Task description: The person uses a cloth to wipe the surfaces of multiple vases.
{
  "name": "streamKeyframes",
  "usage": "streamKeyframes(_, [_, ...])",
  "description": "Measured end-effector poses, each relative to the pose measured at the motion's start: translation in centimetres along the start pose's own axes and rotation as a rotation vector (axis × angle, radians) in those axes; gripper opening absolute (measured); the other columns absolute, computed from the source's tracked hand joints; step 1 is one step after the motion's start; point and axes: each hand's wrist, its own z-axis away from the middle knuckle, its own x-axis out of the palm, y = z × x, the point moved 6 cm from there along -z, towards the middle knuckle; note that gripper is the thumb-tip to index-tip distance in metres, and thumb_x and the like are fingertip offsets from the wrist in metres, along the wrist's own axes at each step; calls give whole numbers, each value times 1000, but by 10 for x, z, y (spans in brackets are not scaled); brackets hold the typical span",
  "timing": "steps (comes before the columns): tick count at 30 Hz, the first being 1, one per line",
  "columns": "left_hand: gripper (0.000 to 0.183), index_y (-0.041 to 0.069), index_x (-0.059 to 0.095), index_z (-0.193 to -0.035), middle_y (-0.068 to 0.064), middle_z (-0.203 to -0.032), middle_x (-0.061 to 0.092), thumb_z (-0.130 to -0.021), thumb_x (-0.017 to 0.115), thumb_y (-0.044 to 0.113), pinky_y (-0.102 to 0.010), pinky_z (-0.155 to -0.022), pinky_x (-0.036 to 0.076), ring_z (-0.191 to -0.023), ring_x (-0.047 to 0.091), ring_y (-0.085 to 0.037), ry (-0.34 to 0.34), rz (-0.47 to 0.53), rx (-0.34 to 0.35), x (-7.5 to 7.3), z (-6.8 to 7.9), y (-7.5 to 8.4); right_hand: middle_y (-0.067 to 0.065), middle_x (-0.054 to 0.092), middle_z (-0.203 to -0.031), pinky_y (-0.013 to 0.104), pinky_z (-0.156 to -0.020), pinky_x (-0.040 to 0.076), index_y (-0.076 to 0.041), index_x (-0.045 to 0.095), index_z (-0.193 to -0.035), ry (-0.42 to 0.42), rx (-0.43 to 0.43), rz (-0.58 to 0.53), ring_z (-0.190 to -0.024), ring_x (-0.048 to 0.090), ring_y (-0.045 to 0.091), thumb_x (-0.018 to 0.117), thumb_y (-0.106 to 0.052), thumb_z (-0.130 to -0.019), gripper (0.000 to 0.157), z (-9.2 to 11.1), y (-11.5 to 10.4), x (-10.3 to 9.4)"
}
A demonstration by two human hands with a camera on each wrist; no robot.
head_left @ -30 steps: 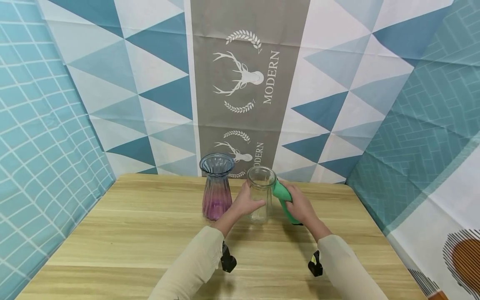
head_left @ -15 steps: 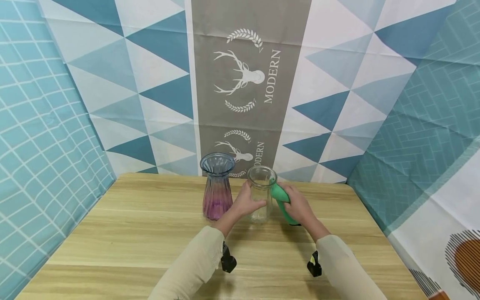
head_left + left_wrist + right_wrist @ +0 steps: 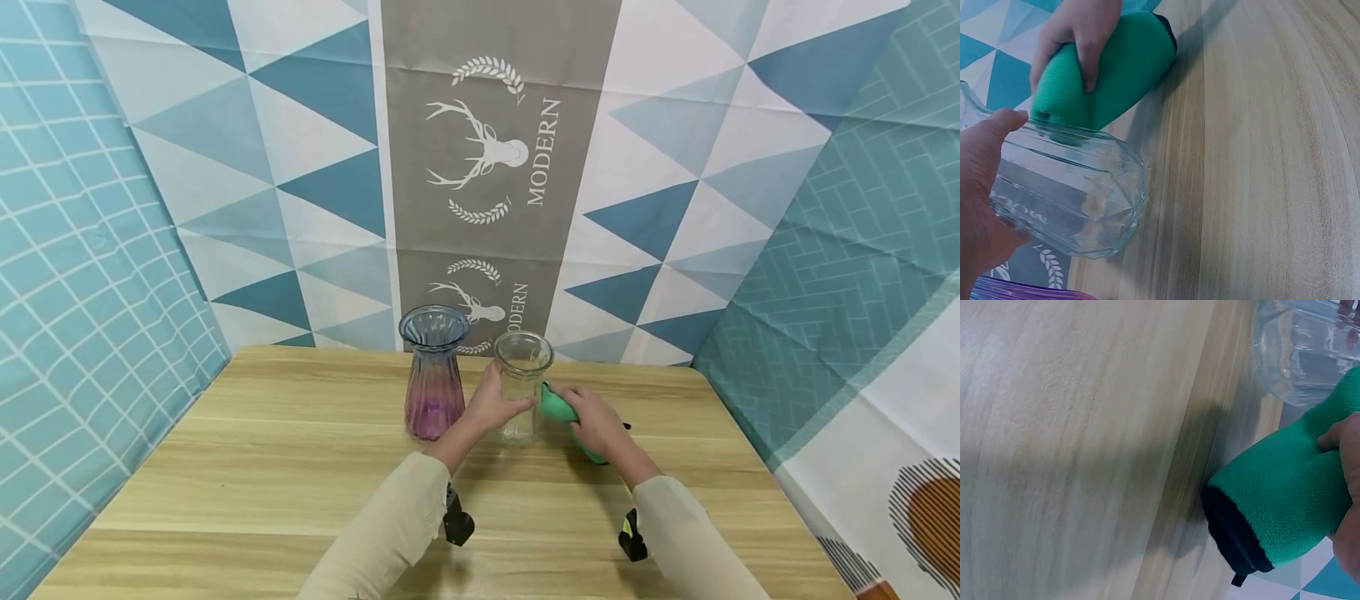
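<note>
A clear glass vase (image 3: 522,417) stands upright near the back of the wooden table. My left hand (image 3: 491,404) grips its side, thumb across the near face, as the left wrist view also shows. Just right of the vase, my right hand (image 3: 600,421) holds a bunched green cloth (image 3: 1129,69) with a dark hem. In the left wrist view the cloth lies against or very close to the outside of the glass. The right wrist view shows the fingers (image 3: 1338,434) pressing into the cloth. Left of the clear vase is a ribbed blue-to-purple glass vase (image 3: 435,383), which no hand holds.
The wooden table (image 3: 247,467) ends at a patterned backdrop (image 3: 315,167) close behind both vases. A blue tile-print sheet (image 3: 82,250) hangs on the left and a teal sheet (image 3: 840,333) on the right. Bare tabletop shows in front and on either side.
The green cloth was up at the clear vase's rim; my right hand has brought it down along the glass's right side. My left hand and both vases stay where they were.
</note>
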Motion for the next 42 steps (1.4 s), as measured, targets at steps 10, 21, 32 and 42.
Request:
streamKeyframes(10, [90,5,27,-143,-20,-145,31,-75,76,36,-49,-109,35,-133,36,-35,58,-58,-70,-1,4,-1,15,56,-124,53,-83,51,-17,47,-137,-124,23,56,-105,59,37,66,-4,-83,58,6,3,17])
streamKeyframes(21, [88,3,33,-141,-22,-139,35,-73,77,36,-47,-108,38,-127,42,-35,97,-86,-54,-2,1,4,19,53,-127,55,-81,51,-17,44,-139,-106,59,-35,-107,57,39,62,-1,-83,60,6,10,11])
streamKeyframes(32, [86,3,37,-140,-20,-131,34,-71,79,33,-45,-101,44,-118,47,-34,125,-127,-80,-4,1,5,20,50,-133,57,-82,49,-16,41,-142,4,94,-159,-113,54,40,55,-1,-87,59,-1,12,-11])
streamKeyframes(42, [93,3,26,-142,-20,-133,35,-70,79,30,-46,-106,40,-123,44,-34,123,-94,-36,-6,3,6,20,53,-126,53,-76,50,-17,40,-142,116,97,-187,-102,58,37,56,-3,-88,58,-7,7,-27])
